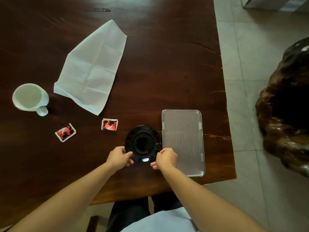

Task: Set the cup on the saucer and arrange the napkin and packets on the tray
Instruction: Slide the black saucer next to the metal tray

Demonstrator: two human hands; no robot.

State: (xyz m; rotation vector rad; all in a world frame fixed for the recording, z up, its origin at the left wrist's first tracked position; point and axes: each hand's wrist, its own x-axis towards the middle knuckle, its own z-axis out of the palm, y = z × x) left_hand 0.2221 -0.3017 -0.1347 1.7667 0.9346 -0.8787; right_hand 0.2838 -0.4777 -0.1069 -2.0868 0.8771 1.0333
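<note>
A glossy black saucer (143,143) lies on the dark wooden table (167,67), just left of a clear ribbed tray (183,141). My left hand (119,157) pinches the saucer's near-left rim and my right hand (165,159) pinches its near-right rim. A white cup (30,97) stands empty at the far left, handle toward me. A white napkin (93,67) lies unfolded and creased beyond the saucer. Two red-and-black packets rest on the table, one (65,132) to the left and the other (109,124) closer to the saucer.
The table's right edge runs just past the tray, with pale tiled floor (247,81) beyond. A large dark carved wooden piece (287,111) stands on the floor at the right. The table's near edge lies just below my hands.
</note>
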